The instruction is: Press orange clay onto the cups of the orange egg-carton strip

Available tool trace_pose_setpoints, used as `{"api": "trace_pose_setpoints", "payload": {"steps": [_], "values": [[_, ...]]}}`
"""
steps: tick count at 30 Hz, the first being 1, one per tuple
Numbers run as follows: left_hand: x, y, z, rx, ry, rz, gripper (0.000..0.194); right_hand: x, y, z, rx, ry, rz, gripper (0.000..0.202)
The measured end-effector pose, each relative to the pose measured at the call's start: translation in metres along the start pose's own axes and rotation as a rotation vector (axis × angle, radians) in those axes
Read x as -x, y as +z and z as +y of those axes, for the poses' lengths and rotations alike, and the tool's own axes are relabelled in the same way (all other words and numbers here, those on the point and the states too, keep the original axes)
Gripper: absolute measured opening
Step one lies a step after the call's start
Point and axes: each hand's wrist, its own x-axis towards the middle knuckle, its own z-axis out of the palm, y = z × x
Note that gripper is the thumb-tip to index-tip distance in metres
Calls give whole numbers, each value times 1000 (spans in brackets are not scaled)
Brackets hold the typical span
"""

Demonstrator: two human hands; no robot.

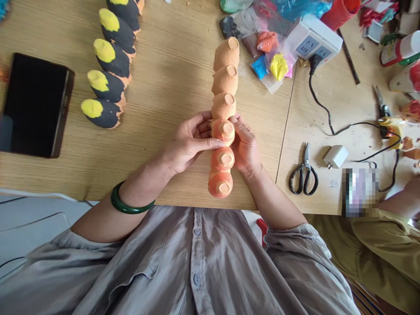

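Note:
A long strip of rounded, flat-topped bumps (224,105), coated in soft orange clay, points away from me over the table. The bumps nearest me carry a deeper orange layer around pale tops. My left hand (188,142) grips the strip from the left, its thumb lying across a near bump and its fingers at the side. On the other side my right hand (244,144) holds the strip's edge, thumb by the middle bumps; its other fingers are curled and partly hidden. To the left lies a similar strip of black bumps with yellow tops (106,87).
A dark tablet-like device (36,105) lies at far left. Bags of coloured clay (267,57) and a white power strip (313,41) with a cable sit at upper right. Scissors (304,170) and a white plug adapter (335,156) lie right. Another person's arm (400,199) is at the right edge.

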Motion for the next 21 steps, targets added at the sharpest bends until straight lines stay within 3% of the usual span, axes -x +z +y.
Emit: {"api": "trace_pose_setpoints", "payload": {"steps": [5,15,21], "values": [[0,1,7,0,-35,-155,54,3,1,-7,-105,68,55,51],[2,8,9,-47,-60,-46,52,1,-2,-4,-115,-16,-21,39],[3,8,5,-69,12,45,58,-2,-4,-1,-61,-30,-46,30]]}}
